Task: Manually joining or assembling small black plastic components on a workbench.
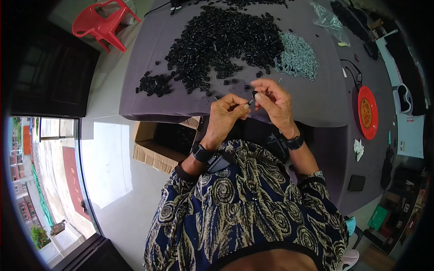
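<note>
Both hands meet over the counter's (316,97) near edge: right hand (276,105) pinching 1 small black piece (254,94), left hand (227,113) pinching a tiny metal pin (249,103) just below it.

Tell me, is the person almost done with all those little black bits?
Not nearly. A small separate cluster of black pieces may be finished ones. Right now the left hand and right hand pinch one small black piece together. A big black pile and a silvery pile still wait on the table.
</note>
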